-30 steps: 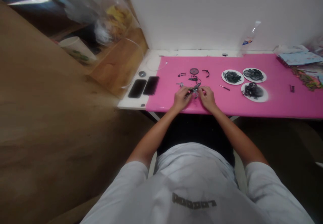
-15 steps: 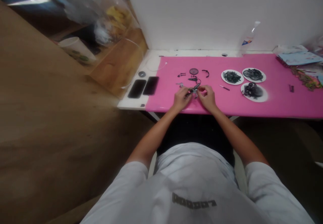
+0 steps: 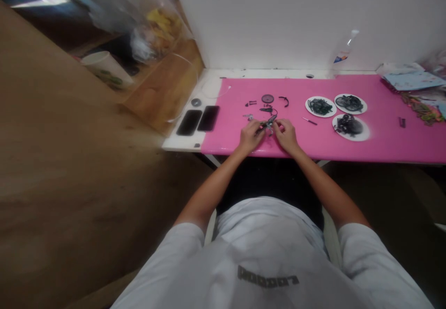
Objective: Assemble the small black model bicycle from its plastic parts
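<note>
Near the front edge of the pink table mat, my left hand point(image 3: 251, 135) has its fingers closed on a small dark-and-silver mechanical part point(image 3: 269, 122). My right hand point(image 3: 285, 136) pinches at the right side of this same part; its exact shape is too small to make out. Just beyond the fingers lies a small dark piece with a thin wire point(image 3: 267, 109). Around it are a grey disc point(image 3: 268, 98), a curved black strip point(image 3: 285, 101), small dark pieces point(image 3: 251, 103) and a small silvery piece point(image 3: 248, 116).
To the right lie a thin screwdriver point(image 3: 310, 121) and white plates with black parts, among them the nearest plate point(image 3: 364, 131). Two dark phones, one of them the right phone point(image 3: 208, 118), lie at left. A clear bottle point(image 3: 344, 51) stands at the back, papers point(image 3: 414, 80) far right.
My right hand's fingers have shifted very slightly at the part. My left hand and the things on the table stay where they were.
</note>
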The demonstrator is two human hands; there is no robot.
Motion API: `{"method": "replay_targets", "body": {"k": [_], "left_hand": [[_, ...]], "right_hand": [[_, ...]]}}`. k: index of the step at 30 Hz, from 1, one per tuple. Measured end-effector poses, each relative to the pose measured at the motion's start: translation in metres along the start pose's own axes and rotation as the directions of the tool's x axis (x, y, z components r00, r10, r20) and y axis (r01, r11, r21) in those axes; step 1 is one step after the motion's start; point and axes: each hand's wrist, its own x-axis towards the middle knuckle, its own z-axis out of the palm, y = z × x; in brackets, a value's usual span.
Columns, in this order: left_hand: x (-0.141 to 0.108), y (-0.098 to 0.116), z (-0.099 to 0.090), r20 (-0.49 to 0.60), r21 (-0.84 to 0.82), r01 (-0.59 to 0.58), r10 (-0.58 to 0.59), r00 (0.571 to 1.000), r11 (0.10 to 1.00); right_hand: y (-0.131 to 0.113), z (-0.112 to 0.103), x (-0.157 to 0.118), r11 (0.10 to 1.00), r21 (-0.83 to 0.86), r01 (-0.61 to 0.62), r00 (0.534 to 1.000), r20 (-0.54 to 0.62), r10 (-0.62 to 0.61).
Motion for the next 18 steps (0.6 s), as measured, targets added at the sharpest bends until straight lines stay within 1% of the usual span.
{"method": "replay_targets", "body": {"k": [2,5,9,14,18], "left_hand": [[-0.0001,-0.0001,0.0004,-0.009,-0.002,-0.001,0.001,1.0,1.0],[0.0,-0.0001,0.0007,-0.023,-0.01,-0.017,0.016,1.0,1.0],[0.0,-0.0004,0.0009,-0.017,0.013,-0.015,0.016,1.0,1.0],[-0.0001,-0.0005,0.0009,-0.033,-0.007,-0.055,0.055,0.998,0.998],[0.0003,0.0002,0.0005,-0.036,0.002,-0.034,0.034,0.999,0.999]], "right_hand": [[0.0004,0.0004,-0.0006,1.0,0.021,-0.022,1.0,-0.019,0.023],[0.0019,0.0012,-0.0007,0.999,0.024,-0.026,1.0,-0.014,0.027],[0.0019,0.0013,0.0005,1.0,-0.012,0.01,1.0,0.019,-0.01],[-0.0011,-0.0006,0.0006,1.0,-0.019,0.024,0.997,0.067,-0.023],[-0.0009,-0.0003,0.0,1.0,-0.007,-0.017,1.0,0.015,0.017]]}}
